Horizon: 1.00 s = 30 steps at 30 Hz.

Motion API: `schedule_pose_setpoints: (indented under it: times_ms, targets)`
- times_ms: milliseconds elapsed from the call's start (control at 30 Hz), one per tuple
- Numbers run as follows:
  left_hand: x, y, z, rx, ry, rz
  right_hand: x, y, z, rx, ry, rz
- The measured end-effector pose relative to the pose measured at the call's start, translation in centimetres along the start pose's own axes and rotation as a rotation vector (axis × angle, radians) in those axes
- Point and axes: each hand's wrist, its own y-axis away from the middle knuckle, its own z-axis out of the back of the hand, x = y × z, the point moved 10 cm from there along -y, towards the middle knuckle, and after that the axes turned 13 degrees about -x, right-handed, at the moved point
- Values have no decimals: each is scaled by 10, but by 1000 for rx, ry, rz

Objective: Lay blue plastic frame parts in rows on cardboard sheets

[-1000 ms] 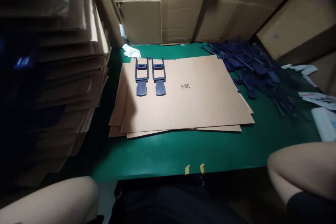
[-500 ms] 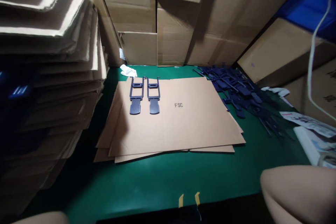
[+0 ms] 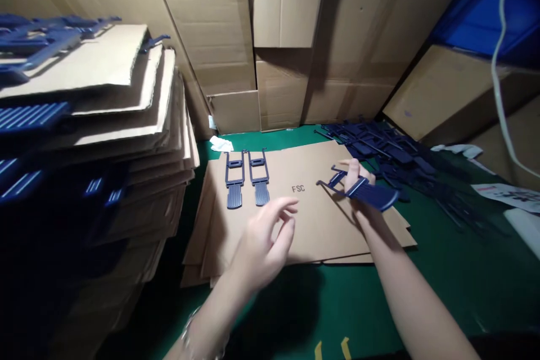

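Observation:
My right hand [image 3: 354, 175] grips a dark blue plastic frame part [image 3: 375, 196] by its frame section, holding it tilted above the right side of a cardboard sheet [image 3: 312, 230]. The part's flat paddle end points towards me and to the right. Over the sheet's front middle is my left hand [image 3: 265, 244], empty, with fingers curved and apart from the thumb. Just beyond it, two similar parts, a left one [image 3: 235, 177] and a right one [image 3: 259, 174], lie side by side on the sheet, ribbed ends towards me.
A pile of dark blue parts [image 3: 379, 146] lies on the green table [image 3: 354, 309] at the back right. At left stands a tall stack of cardboard sheets [image 3: 169, 140] with blue parts between and on top. Cardboard boxes [image 3: 282, 90] wall the back; a white cable [image 3: 498, 79] hangs at right.
Both hands have come forward over the cardboard sheet. My right hand now holds a blue frame part. The view has shifted, showing more of the left stack's top.

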Motion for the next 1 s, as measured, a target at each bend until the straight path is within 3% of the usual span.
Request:
schedule_pose_setpoints:
  times_ms: [33,100,200,300,367,433,533,667,767,833,933,1000]
  targets:
    - [30,-2,-26,113,160,232,-4,4,-2,-33,23,21]
    - [84,16,-81,340,467,778,-12,12,-13,-21,74,63]
    - [107,19,-119,452,571,888,-16,27,-39,149,140,194]
    - [101,16,-133,477,684,801,-5,42,-53,261,191,357]
    - [93,14,-132,452,695,721,0,52,-59,309,191,391]
    - [90,12,-129,414,672,675,-1,63,-66,371,161,331]
    - [97,10,-125,314,723,744,-3,83,-78,471,143,261]
    - [111,9,-118,162,770,819,7,93,-82,449,238,413]
    - [115,14,-116,264,336,671,1,82,-75,386,376,444]
    - [113,15,-109,313,7,523,-10,80,-77,468,475,449]
    - [102,5,-88,276,-293,332,-25,85,-84,635,578,486]
    - [90,-11,-69,208,-553,114,-28,88,-90,668,613,527]
